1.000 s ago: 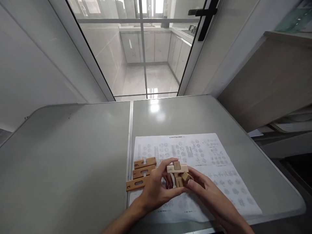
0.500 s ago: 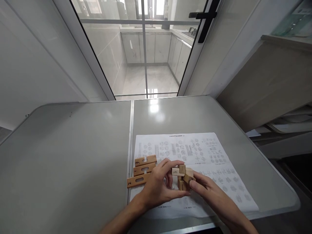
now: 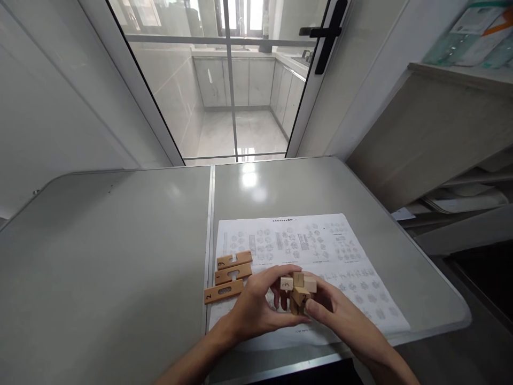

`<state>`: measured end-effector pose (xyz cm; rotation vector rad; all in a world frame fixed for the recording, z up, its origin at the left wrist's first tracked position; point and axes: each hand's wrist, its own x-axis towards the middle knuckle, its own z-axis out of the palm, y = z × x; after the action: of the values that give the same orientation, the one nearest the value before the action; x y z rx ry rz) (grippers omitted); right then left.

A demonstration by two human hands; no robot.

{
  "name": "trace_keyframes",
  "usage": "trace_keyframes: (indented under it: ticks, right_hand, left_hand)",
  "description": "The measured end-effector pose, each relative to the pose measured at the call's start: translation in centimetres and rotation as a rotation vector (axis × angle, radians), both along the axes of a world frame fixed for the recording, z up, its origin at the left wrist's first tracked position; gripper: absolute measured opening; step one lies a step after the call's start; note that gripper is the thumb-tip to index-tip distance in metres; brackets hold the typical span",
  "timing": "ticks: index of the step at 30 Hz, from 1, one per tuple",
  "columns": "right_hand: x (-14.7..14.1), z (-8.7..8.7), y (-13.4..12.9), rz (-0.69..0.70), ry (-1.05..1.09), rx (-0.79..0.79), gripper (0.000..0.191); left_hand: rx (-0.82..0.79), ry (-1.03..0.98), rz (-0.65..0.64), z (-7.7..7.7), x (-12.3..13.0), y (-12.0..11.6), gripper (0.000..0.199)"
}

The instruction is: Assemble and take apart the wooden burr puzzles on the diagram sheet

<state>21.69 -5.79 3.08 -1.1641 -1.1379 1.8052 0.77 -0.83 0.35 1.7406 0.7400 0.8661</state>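
Note:
A cluster of interlocked wooden blocks (image 3: 298,284), some with numbers on their ends, is held above a printed sheet. My left hand (image 3: 260,297) grips it from the left, fingers at its top and thumb beneath. From the right, my right hand (image 3: 334,307) holds it, with the thumb against the block marked 2. Left of my hands lie three flat wooden pieces with cut-outs: the one marked 3 (image 3: 242,258) at the back, the one marked 1 (image 3: 240,271) in the middle and the one marked 2 (image 3: 214,295) nearest me.
The printed instruction sheet (image 3: 360,267) lies on the grey table (image 3: 120,256), right of its seam. Behind the table stands a glass-paned door with a black handle (image 3: 326,33). A shelf unit (image 3: 404,133) is at the right.
The block cluster has turned slightly, and its pieces now sit closer together, with the end marked 2 facing me. The view has shifted a little.

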Motion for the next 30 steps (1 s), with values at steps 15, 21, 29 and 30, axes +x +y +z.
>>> trace_keyframes:
  ticks: [15,21,29,30]
  right_hand:
    - [1.0,0.3,0.7,0.047,-0.656,0.673,0.023]
    - [-0.3,-0.9,-0.4,-0.018,-0.412,0.391,0.048]
    - [-0.8,-0.8,-0.4,-0.058,-0.219,0.109,0.058]
    - [-0.6,-0.7,-0.1,-0.074,-0.236,0.118,0.059]
  left_hand:
    - [-0.342,-0.08,-0.148,0.9,-0.3,0.9,0.073]
    - [-0.076,-0.022,-0.105,0.5,-0.4,0.9,0.073]
    - [0.039,0.017,-0.09,-0.1,-0.5,0.9,0.077]
    - [0.026,0.04,-0.081,-0.3,-0.5,0.9,0.08]
